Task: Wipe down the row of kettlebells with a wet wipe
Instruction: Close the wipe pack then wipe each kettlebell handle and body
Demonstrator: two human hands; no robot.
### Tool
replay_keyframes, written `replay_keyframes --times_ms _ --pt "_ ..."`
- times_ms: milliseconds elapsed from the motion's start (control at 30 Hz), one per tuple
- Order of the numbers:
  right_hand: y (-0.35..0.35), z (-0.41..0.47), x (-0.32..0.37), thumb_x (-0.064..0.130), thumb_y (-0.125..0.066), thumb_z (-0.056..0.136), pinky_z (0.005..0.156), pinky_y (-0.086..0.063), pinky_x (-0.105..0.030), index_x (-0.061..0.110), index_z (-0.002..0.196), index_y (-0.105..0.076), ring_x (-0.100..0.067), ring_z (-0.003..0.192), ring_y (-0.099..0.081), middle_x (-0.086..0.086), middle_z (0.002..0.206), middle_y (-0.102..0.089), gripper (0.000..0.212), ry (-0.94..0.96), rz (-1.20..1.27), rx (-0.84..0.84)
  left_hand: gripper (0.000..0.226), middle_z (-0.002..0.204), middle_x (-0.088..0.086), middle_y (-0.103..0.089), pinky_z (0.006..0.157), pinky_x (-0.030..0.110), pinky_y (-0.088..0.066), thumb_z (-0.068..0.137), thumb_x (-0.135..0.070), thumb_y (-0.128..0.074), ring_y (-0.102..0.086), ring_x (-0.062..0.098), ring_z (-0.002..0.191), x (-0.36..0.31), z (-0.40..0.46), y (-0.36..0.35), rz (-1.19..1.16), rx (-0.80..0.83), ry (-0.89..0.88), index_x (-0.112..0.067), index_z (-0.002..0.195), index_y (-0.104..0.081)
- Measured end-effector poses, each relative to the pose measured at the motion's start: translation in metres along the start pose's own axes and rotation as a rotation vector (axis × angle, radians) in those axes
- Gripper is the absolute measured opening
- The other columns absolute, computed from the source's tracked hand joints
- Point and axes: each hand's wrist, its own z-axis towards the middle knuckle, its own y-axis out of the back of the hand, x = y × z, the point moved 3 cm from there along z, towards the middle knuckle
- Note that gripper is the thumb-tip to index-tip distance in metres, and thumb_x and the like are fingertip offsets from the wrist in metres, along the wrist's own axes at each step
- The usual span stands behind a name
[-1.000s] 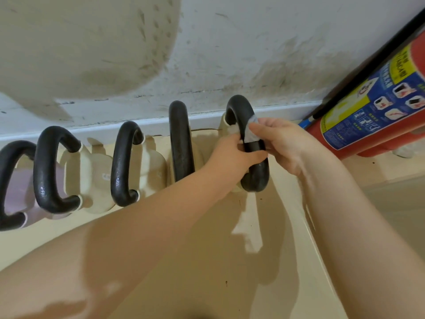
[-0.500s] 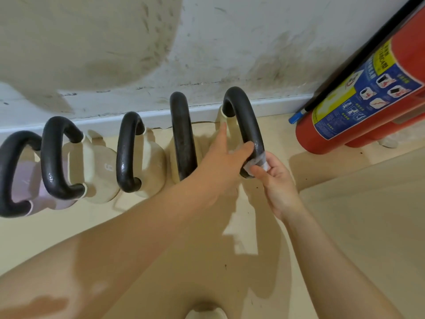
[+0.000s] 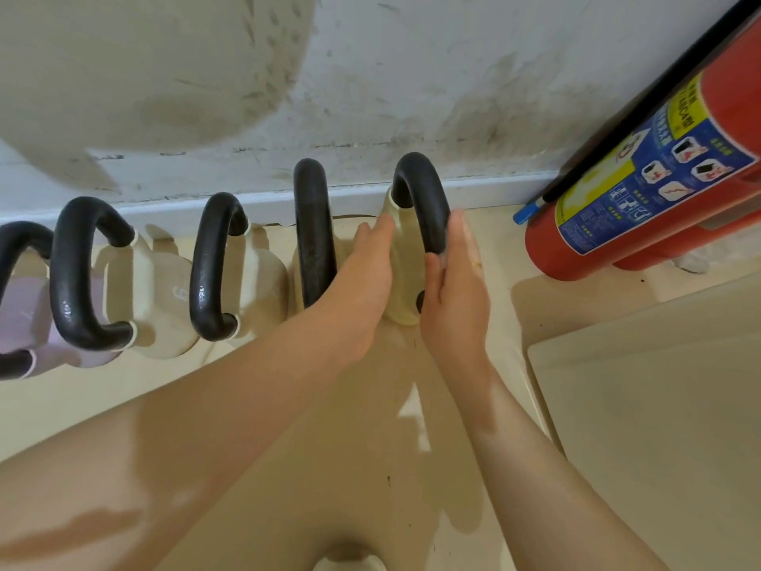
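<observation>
Several kettlebells with black handles stand in a row along the wall. The rightmost kettlebell has a cream body and a black handle. My left hand lies flat against the left side of its body, fingers stretched out. My right hand is pressed to the right side of the handle's lower half. The wet wipe is almost wholly hidden under its fingers, with only a grey sliver showing. To the left stand three more cream kettlebells and a lilac kettlebell.
A red fire extinguisher leans against the wall just right of the row. A white baseboard runs behind the kettlebells. A raised beige slab fills the floor at lower right. A pale rounded object peeks in at the bottom edge.
My left hand has let go of the handle and now lies flat on the kettlebell's body. My right hand with the wipe went down the handle, then up its right side.
</observation>
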Motion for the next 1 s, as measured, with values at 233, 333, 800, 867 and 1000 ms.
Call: replay_keyframes --times_ms 233,333,800,867,1000 --pt "-0.009 0.086 0.026 0.013 -0.038 0.094 0.118 -0.004 -0.038 0.026 0.118 -0.061 -0.014 0.144 -0.018 0.009 0.135 -0.054 0.035 0.465 -0.670 0.613 0.067 0.151 -0.005 -0.030 0.117 0.038 -0.017 0.090 -0.062 -0.028 -0.027 0.013 0.139 -0.015 0.009 0.003 0.013 -0.022 -0.081 -0.027 0.146 -0.021" --pt "-0.024 0.101 0.051 0.017 -0.038 0.089 0.114 -0.013 -0.036 0.020 0.074 -0.064 -0.015 0.101 -0.055 0.005 0.085 -0.064 0.030 0.537 -1.056 0.803 0.038 0.111 -0.008 -0.056 0.111 0.033 -0.029 0.083 -0.061 -0.045 -0.051 0.011 0.111 -0.020 0.012 0.013 -0.079 -0.147 -0.074 -0.038 0.111 -0.054" --pt "-0.010 0.015 -0.005 0.002 -0.039 0.081 0.105 -0.031 -0.034 0.017 0.062 -0.070 -0.018 0.069 -0.064 0.002 0.056 -0.064 0.039 0.999 -1.042 0.263 0.042 0.081 -0.001 -0.050 0.106 0.036 -0.035 0.088 -0.060 -0.037 -0.049 0.015 0.087 -0.029 0.012 0.019 -0.057 -0.184 -0.034 -0.023 0.084 -0.056" --pt "-0.005 0.006 -0.015 0.001 -0.040 0.090 0.107 -0.031 -0.040 0.011 0.089 -0.074 -0.023 0.095 -0.067 -0.004 0.087 -0.075 0.036 1.053 -0.955 0.118 0.052 0.097 0.001 -0.054 0.109 0.037 -0.031 0.088 -0.061 -0.037 -0.050 0.016 0.101 -0.026 0.007 0.019 -0.063 -0.172 -0.034 -0.018 0.111 -0.057" --pt "0.009 -0.018 -0.046 -0.001 -0.045 0.090 0.115 -0.020 -0.036 0.010 0.127 -0.054 -0.022 0.136 -0.031 0.000 0.141 -0.047 0.040 1.107 -0.928 0.030 0.040 0.073 -0.006 -0.047 0.095 0.030 -0.036 0.090 -0.059 -0.034 -0.049 0.010 0.079 -0.023 -0.001 0.014 -0.022 -0.143 -0.058 -0.026 0.080 -0.055"
